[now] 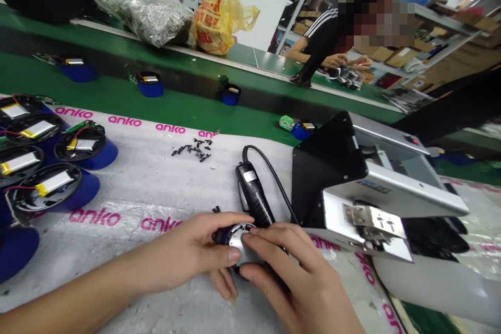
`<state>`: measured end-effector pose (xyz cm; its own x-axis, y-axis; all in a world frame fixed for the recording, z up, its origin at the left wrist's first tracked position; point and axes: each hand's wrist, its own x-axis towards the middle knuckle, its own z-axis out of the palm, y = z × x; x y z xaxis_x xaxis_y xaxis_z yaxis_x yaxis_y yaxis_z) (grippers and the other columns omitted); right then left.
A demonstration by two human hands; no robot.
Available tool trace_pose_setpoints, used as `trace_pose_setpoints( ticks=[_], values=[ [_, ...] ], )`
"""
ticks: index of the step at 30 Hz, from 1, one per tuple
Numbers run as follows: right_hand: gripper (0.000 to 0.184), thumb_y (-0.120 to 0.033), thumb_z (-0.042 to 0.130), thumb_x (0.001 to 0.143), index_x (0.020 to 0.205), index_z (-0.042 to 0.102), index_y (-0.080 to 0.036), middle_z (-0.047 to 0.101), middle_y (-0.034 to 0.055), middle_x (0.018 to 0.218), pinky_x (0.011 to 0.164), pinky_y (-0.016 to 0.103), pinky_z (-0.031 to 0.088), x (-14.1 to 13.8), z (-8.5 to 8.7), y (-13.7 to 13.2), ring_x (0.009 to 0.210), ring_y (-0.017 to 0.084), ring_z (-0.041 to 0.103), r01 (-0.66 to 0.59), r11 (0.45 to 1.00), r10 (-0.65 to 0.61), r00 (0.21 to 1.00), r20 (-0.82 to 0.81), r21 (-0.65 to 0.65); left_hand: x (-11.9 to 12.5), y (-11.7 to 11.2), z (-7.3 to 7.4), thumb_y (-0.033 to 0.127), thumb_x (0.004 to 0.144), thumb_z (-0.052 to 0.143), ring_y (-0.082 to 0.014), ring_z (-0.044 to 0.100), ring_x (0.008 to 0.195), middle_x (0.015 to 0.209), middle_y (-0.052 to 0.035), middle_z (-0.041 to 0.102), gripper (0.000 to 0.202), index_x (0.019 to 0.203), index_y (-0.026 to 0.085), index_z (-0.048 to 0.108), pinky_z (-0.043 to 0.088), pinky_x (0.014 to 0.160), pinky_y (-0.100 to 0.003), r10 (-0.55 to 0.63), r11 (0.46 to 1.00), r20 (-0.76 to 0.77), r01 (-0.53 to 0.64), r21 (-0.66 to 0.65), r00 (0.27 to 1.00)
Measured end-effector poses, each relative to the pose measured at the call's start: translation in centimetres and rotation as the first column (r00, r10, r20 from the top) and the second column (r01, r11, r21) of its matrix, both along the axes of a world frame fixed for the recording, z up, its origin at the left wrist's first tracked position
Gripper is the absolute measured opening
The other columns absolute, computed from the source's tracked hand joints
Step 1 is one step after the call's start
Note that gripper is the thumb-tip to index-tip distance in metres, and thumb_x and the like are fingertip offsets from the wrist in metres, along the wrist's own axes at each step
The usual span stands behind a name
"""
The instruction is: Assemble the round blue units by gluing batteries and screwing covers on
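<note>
Low in the middle of the view, my left hand [203, 248] is closed around a small round device [241, 230] with a silvery face and a dark blue side. From the right, my right hand [291, 263] presses its fingertips on the face and rim of that same device. Much of the device is hidden by my fingers. Just beyond my hands lies a black electric screwdriver [253, 188] with a cable. Small black parts [198, 148] are scattered on the white sheet farther back.
Several blue round housings [84, 151] with batteries and wires crowd the left side. More housings [151, 83] sit spaced along the green belt [117, 102]. A black-and-silver machine [332, 167] stands right of my hands. Across the belt, a person's hands [336, 61] handle small parts.
</note>
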<state>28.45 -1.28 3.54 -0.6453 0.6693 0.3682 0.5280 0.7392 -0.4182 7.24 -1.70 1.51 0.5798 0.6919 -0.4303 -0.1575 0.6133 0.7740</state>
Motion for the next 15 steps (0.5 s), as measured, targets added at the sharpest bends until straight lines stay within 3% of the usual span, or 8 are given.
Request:
trace_pose_setpoints(
  ticks=[7, 11, 15],
  values=[
    [0.017, -0.028, 0.060, 0.097, 0.112, 0.066, -0.022, 0.068, 0.0046, 0.101, 0.078, 0.029, 0.059, -0.3, -0.3, -0.6, 0.093, 0.018, 0.064, 0.120, 0.993, -0.120, 0.992, -0.042, -0.011, 0.6, -0.7, 0.4, 0.043, 0.090, 0.066, -0.0180, 0.072, 0.061, 0.063, 0.0019, 0.070, 0.061, 0.145, 0.020, 0.050, 0.058, 0.065, -0.029, 0.053, 0.995, -0.138, -0.042, 0.085, 0.989],
    [0.016, -0.023, 0.067, 0.092, 0.108, 0.067, -0.023, 0.070, 0.0036, 0.100, 0.078, 0.030, 0.059, -0.9, 0.0, 0.0, 0.091, 0.018, 0.064, 0.101, 0.991, -0.107, 0.992, -0.072, -0.089, 1.0, -0.6, 0.4, 0.042, 0.089, 0.067, -0.0164, 0.071, 0.058, 0.063, 0.0028, 0.070, 0.058, 0.141, 0.020, 0.052, 0.058, 0.061, -0.026, 0.064, 0.994, -0.161, -0.048, 0.101, 0.985],
    [0.016, -0.027, 0.065, 0.094, 0.109, 0.067, -0.021, 0.070, 0.0055, 0.105, 0.087, 0.032, 0.059, -0.5, -0.1, -0.7, 0.097, 0.017, 0.065, 0.052, 0.992, -0.072, 0.982, -0.176, -0.113, 1.2, -0.7, -0.1, 0.053, 0.084, 0.072, -0.0174, 0.069, 0.051, 0.057, 0.0025, 0.070, 0.065, 0.137, 0.021, 0.052, 0.055, 0.052, -0.023, 0.070, 0.993, -0.205, -0.049, 0.106, 0.976]
  ],
)
